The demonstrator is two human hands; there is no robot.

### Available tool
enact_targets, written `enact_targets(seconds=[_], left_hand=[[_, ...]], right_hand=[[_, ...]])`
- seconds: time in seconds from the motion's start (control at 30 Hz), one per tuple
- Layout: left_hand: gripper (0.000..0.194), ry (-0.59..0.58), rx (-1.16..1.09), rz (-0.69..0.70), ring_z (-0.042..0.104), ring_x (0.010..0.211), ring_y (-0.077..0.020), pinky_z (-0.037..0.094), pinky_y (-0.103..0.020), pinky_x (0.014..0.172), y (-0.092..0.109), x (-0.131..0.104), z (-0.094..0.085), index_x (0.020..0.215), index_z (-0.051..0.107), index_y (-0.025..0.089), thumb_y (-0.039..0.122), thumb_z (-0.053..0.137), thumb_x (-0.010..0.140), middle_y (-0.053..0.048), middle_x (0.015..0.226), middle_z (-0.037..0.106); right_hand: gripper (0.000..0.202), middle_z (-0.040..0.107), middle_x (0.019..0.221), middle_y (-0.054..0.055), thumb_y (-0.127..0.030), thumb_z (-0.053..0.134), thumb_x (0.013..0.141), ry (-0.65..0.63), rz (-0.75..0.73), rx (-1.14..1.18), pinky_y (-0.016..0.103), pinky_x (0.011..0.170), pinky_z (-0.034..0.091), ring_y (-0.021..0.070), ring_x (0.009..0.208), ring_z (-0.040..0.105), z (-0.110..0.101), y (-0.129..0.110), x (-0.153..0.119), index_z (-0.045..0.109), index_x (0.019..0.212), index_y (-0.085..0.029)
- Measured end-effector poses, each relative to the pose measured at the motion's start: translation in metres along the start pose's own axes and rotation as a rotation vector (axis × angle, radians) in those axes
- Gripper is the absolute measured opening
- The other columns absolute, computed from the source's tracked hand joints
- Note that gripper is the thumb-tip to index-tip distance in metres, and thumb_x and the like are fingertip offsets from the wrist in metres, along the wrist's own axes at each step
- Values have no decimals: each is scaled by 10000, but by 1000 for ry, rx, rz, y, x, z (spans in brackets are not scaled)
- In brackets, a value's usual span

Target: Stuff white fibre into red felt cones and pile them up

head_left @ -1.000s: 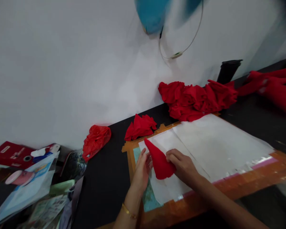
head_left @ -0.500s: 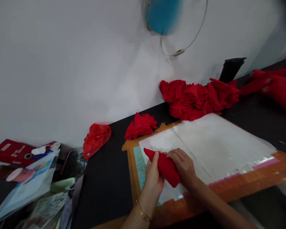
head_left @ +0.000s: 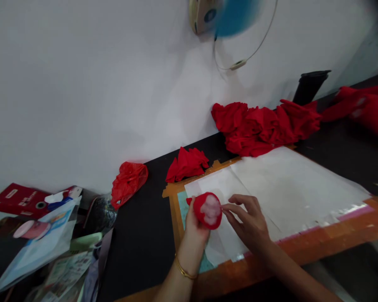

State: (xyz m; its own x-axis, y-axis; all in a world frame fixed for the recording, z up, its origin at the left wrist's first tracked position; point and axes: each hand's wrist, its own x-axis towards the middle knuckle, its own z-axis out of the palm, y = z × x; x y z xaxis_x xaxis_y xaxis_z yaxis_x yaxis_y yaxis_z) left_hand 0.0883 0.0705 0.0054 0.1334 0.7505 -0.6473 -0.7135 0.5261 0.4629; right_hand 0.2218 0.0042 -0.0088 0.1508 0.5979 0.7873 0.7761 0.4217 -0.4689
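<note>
My left hand (head_left: pixel 197 224) is wrapped round a red stuffed cloth piece (head_left: pixel 199 208). Its open end faces me and shows pale, fluffy stuffing (head_left: pixel 211 209) inside a red rim; a small red tip pokes out at the far left. At the rim's right side, my right hand (head_left: pixel 250 216) has its thumb and index finger pinched together, the other fingers loosely bent. Whatever lies in that pinch is too small to make out. Both hands are over white paper sheets (head_left: pixel 290 188) on the table.
A small red cloth heap (head_left: pixel 187 164) and a larger one (head_left: pixel 264 128) lie along the wall. More red cloth (head_left: pixel 365 105) is at far right, by a black bin (head_left: pixel 311 86). On the left are a red plastic bag (head_left: pixel 129 182), a pink spool (head_left: pixel 31 229) and a red box (head_left: pixel 22 199).
The stuffed cloth piece has turned so its open, filled end faces me. My right hand has come off its side and now pinches at the rim.
</note>
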Motion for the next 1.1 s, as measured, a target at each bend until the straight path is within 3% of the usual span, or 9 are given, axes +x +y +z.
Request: enact_targets(seconds=[0.13,0.27,0.37,0.5,0.67,0.8,0.9,1.1], left_hand=[[252,-43,3,-75,657,671,-154,550,-256,673,-1,0,1,806,663,88,290,548,904,-86,762,692],[250,-67,48,-56,669,690,-163,548,-248,659,-5,-4,1,821,677,117,340,582,879,-77,766,701],[256,-46,85,-4,687,758,-192,558,-272,699,-6,-8,2,880,685,140,388,653,825,-78,826,717],[251,-12,71,41,688,724,-177,562,-268,688,-6,-11,5,908,671,147,381,677,817,-70,830,725],[284,-15,29,-16,675,645,-156,555,-253,627,-5,-14,4,890,654,141,418,675,826,-54,769,710],[296,-54,46,-21,694,712,-173,563,-269,687,-7,-16,4,977,668,129,384,679,828,-82,854,732],[339,-76,72,-11,706,805,-192,563,-272,739,-6,-17,4,1022,680,109,400,650,851,-117,946,741],[328,-130,161,95,694,964,-195,554,-269,827,7,-13,-2,1075,682,135,394,591,896,-119,1093,722]], right_hand=[[177,542,1263,108,-127,609,870,-67,-19,-8,438,864,499,255,1079,510,2,-8,22,673,990,-239],[151,404,1502,109,-117,577,841,-357,-84,-67,514,957,449,343,1319,381,9,-15,33,671,742,-183],[142,325,1549,159,-80,561,808,-468,-114,-131,514,985,431,367,1399,290,19,-14,25,691,818,-135],[316,259,1563,221,-103,543,824,-483,-82,-176,540,1019,399,386,1428,228,24,-11,12,662,1115,-79],[432,180,1596,190,-123,573,750,-535,-111,-72,524,1064,371,391,1449,166,19,-13,11,650,1173,-89],[551,243,1575,199,-119,471,860,-442,-79,-139,517,1073,385,336,1451,199,27,-14,3,439,1408,-62],[583,245,1578,184,-57,386,890,-367,-33,-211,493,1097,377,289,1462,196,34,-14,-8,330,1470,-75],[396,295,1568,133,-58,423,909,-358,-176,-235,543,1104,361,329,1465,174,34,-6,-12,583,1264,-125]])
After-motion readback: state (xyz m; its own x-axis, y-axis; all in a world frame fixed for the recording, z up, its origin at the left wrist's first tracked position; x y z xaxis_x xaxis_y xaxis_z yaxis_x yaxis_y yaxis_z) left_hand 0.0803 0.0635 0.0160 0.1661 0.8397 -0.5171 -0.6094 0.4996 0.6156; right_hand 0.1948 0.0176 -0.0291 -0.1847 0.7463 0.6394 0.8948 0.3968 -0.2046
